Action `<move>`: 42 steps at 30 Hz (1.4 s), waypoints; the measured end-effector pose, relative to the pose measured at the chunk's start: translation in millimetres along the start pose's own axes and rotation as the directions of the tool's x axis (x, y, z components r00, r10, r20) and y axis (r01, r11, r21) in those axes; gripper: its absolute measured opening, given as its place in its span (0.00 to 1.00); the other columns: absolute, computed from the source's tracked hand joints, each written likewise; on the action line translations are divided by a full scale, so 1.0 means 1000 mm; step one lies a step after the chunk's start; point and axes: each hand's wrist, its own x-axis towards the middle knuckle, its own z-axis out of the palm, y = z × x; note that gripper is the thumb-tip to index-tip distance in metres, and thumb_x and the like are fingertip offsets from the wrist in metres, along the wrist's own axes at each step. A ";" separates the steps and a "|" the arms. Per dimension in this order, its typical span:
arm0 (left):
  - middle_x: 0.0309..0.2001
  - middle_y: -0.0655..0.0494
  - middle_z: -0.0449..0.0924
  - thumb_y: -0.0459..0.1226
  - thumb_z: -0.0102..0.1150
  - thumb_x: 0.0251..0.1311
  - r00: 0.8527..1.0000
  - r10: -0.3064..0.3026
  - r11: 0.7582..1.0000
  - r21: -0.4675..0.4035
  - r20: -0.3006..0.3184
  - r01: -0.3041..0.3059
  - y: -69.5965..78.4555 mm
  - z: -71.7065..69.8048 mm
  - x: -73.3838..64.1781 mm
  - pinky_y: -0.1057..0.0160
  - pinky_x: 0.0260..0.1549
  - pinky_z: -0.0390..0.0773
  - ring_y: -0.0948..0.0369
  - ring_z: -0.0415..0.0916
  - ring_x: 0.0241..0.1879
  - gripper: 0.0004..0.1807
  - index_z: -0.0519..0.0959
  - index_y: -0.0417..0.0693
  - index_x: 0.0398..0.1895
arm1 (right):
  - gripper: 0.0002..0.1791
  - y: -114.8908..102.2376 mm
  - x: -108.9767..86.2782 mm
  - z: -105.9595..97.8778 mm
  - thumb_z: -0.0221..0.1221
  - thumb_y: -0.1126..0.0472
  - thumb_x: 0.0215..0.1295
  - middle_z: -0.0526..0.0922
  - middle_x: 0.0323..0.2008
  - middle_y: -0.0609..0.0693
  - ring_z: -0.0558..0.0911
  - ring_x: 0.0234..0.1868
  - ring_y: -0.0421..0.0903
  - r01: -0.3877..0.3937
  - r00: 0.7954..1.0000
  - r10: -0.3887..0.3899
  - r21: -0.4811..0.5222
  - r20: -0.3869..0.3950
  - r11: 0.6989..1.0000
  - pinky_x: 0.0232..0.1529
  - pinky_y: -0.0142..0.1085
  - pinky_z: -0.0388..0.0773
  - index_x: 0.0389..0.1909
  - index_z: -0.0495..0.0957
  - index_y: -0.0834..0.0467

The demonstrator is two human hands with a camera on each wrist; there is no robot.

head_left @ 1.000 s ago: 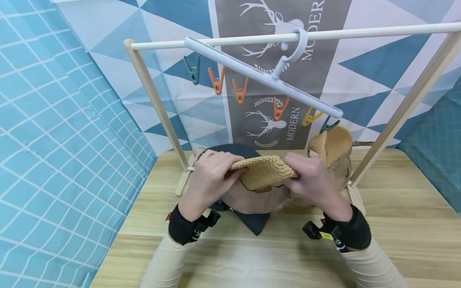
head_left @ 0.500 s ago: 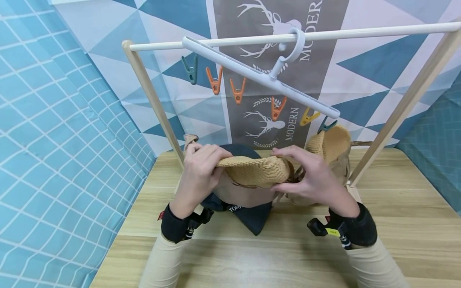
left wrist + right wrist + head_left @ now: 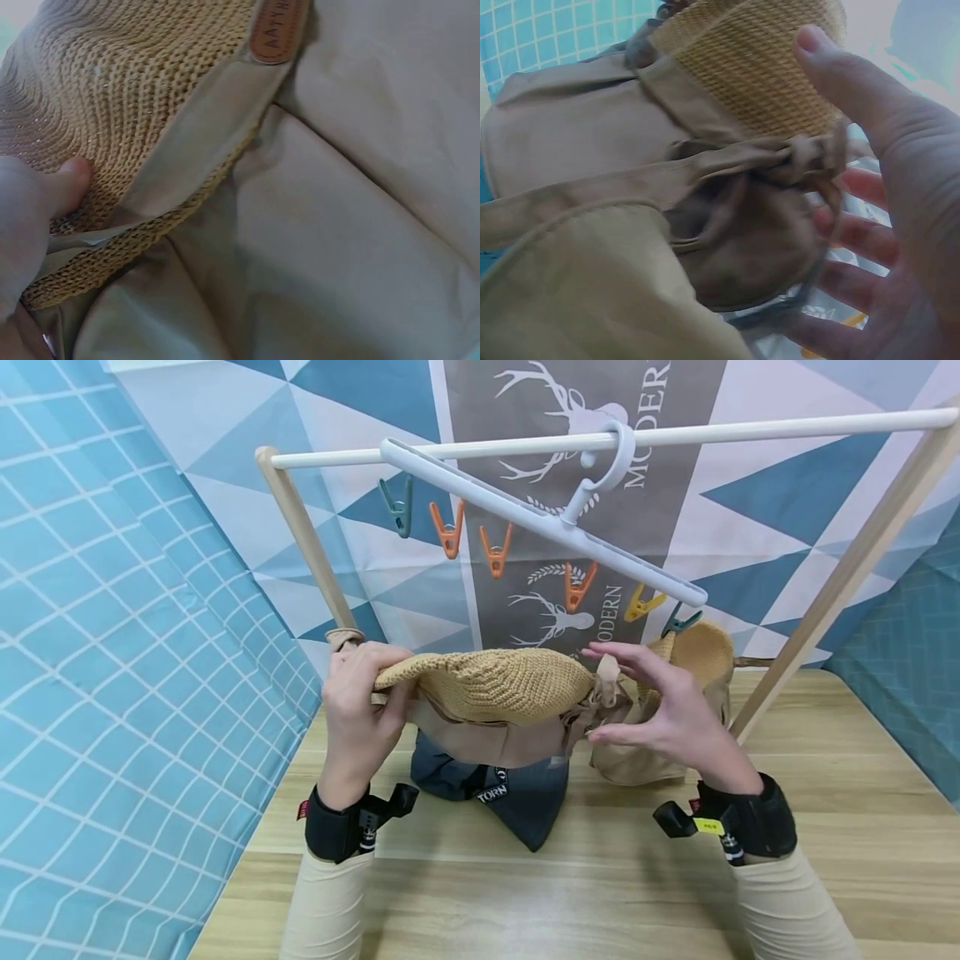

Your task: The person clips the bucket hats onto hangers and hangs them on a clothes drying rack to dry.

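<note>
A sun hat point(image 3: 495, 689) with a tan woven crown and a beige fabric brim is held above the table. My left hand point(image 3: 360, 706) pinches its left side; in the left wrist view the thumb presses on the weave beside a fabric band with a brown leather label point(image 3: 276, 30). On the hat's right side is a fabric bow point(image 3: 795, 161). My right hand point(image 3: 667, 714) is beside the bow with thumb and fingers spread apart. Under the hat lies a dark navy cloth item point(image 3: 525, 802) with white lettering, partly hidden.
A similar woven hat point(image 3: 705, 652) stands at the right under a green clip point(image 3: 681, 620). A white hanger point(image 3: 540, 518) with several coloured clips hangs slanted from the rack's white bar point(image 3: 750, 433). Wooden posts point(image 3: 847, 568) flank the wooden table point(image 3: 525, 902).
The left hand has moved left with the hat, which now shows more of its crown and its bow. The right hand has let go of the hat's edge and spread its fingers.
</note>
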 end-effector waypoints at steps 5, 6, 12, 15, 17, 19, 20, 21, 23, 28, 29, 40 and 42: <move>0.40 0.41 0.89 0.48 0.58 0.86 1.000 0.005 1.000 -0.021 -0.023 -0.005 0.004 0.004 -0.001 0.47 0.51 0.70 0.46 0.83 0.39 0.22 0.84 0.37 0.43 | 0.35 0.004 0.000 0.011 0.83 0.81 0.43 0.92 0.58 0.41 0.86 0.56 0.24 0.073 0.997 -0.073 0.032 -0.007 0.997 0.56 0.19 0.82 0.56 0.87 0.62; 0.40 0.41 0.89 0.48 0.58 0.86 1.000 0.011 1.000 -0.028 -0.021 -0.011 0.005 0.006 -0.001 0.47 0.52 0.71 0.46 0.83 0.39 0.21 0.84 0.37 0.43 | 0.31 0.004 0.000 0.013 0.82 0.82 0.44 0.93 0.53 0.40 0.86 0.52 0.24 0.101 0.995 -0.100 0.031 -0.014 0.994 0.51 0.19 0.82 0.51 0.87 0.62; 0.40 0.41 0.90 0.49 0.58 0.86 1.000 0.024 0.998 -0.058 0.008 -0.024 0.010 0.012 -0.002 0.48 0.51 0.69 0.47 0.85 0.41 0.22 0.84 0.38 0.43 | 0.25 0.003 0.002 0.020 0.79 0.84 0.43 0.89 0.34 0.51 0.82 0.39 0.27 0.221 0.974 -0.220 0.016 -0.049 0.975 0.45 0.21 0.78 0.41 0.87 0.61; 0.40 0.41 0.90 0.50 0.58 0.86 1.000 0.019 0.998 -0.060 0.009 -0.018 0.009 0.012 -0.002 0.49 0.51 0.70 0.47 0.85 0.39 0.22 0.84 0.38 0.43 | 0.23 0.002 0.002 0.019 0.77 0.83 0.46 0.89 0.34 0.52 0.82 0.39 0.29 0.221 0.974 -0.219 0.026 -0.055 0.975 0.45 0.21 0.78 0.41 0.87 0.61; 0.40 0.41 0.90 0.50 0.58 0.86 1.000 0.010 0.998 -0.061 0.001 -0.010 0.008 0.011 -0.002 0.49 0.50 0.70 0.47 0.83 0.38 0.23 0.84 0.38 0.43 | 0.21 0.001 0.002 0.018 0.77 0.83 0.48 0.91 0.35 0.52 0.83 0.39 0.28 0.205 0.977 -0.203 0.031 -0.064 0.978 0.45 0.21 0.79 0.41 0.88 0.61; 0.39 0.40 0.89 0.49 0.59 0.86 1.000 -0.005 0.998 -0.061 -0.009 0.004 0.005 0.009 -0.002 0.50 0.48 0.70 0.47 0.80 0.36 0.22 0.84 0.37 0.43 | 0.18 0.001 0.002 0.016 0.76 0.84 0.49 0.92 0.37 0.48 0.83 0.38 0.28 0.195 0.978 -0.192 0.033 -0.085 0.980 0.42 0.21 0.78 0.33 0.84 0.60; 0.39 0.41 0.89 0.49 0.60 0.86 1.000 -0.016 0.998 -0.059 -0.015 0.015 0.004 0.009 -0.002 0.50 0.47 0.71 0.46 0.79 0.35 0.22 0.84 0.37 0.43 | 0.19 0.001 0.002 0.015 0.75 0.84 0.49 0.92 0.38 0.45 0.83 0.38 0.29 0.189 0.978 -0.185 0.038 -0.098 0.981 0.42 0.21 0.78 0.29 0.81 0.60; 0.39 0.41 0.89 0.48 0.61 0.85 0.999 -0.028 0.998 -0.057 -0.020 0.026 0.003 0.008 -0.002 0.51 0.45 0.71 0.46 0.78 0.34 0.21 0.84 0.36 0.43 | 0.21 0.001 0.002 0.014 0.75 0.85 0.49 0.92 0.39 0.42 0.83 0.38 0.29 0.188 0.977 -0.183 0.036 -0.109 0.982 0.40 0.21 0.78 0.26 0.78 0.60; 0.38 0.40 0.88 0.45 0.64 0.84 0.998 -0.051 0.997 -0.053 -0.024 0.050 0.001 0.006 -0.002 0.53 0.43 0.71 0.45 0.78 0.34 0.19 0.84 0.35 0.43 | 0.24 0.000 0.001 0.013 0.76 0.85 0.48 0.91 0.41 0.36 0.82 0.36 0.29 0.181 0.976 -0.176 0.025 -0.126 0.983 0.36 0.20 0.76 0.23 0.73 0.59; 0.40 0.38 0.89 0.31 0.71 0.75 0.996 -0.092 0.995 -0.042 -0.022 0.091 -0.001 0.004 -0.003 0.60 0.43 0.75 0.44 0.85 0.37 0.07 0.85 0.34 0.45 | 0.20 -0.004 0.000 0.008 0.79 0.77 0.56 0.92 0.41 0.33 0.78 0.29 0.26 0.132 0.979 -0.135 -0.028 -0.156 0.991 0.27 0.21 0.71 0.25 0.76 0.58; 0.40 0.37 0.89 0.29 0.71 0.74 0.995 -0.100 0.994 -0.042 -0.025 0.099 -0.001 0.004 -0.003 0.61 0.43 0.76 0.44 0.86 0.38 0.05 0.85 0.33 0.45 | 0.19 -0.005 -0.001 0.008 0.79 0.77 0.56 0.91 0.40 0.33 0.77 0.29 0.26 0.118 0.978 -0.123 -0.041 -0.166 0.992 0.27 0.22 0.70 0.26 0.77 0.58; 0.43 0.35 0.90 0.32 0.66 0.79 0.987 -0.144 0.990 -0.002 -0.074 0.144 -0.001 0.003 -0.002 0.65 0.46 0.78 0.41 0.88 0.41 0.07 0.86 0.34 0.47 | 0.20 -0.006 -0.002 0.004 0.78 0.80 0.54 0.92 0.40 0.34 0.80 0.34 0.29 0.029 0.974 -0.044 -0.067 -0.223 0.997 0.30 0.22 0.71 0.27 0.76 0.61; 0.42 0.35 0.90 0.29 0.68 0.76 0.986 -0.144 0.990 -0.004 -0.079 0.144 -0.001 0.004 -0.002 0.65 0.47 0.78 0.41 0.88 0.41 0.05 0.86 0.34 0.47 | 0.20 -0.006 -0.002 0.005 0.78 0.80 0.54 0.91 0.41 0.32 0.79 0.33 0.29 0.015 0.979 -0.026 -0.056 -0.203 0.998 0.29 0.23 0.71 0.27 0.77 0.60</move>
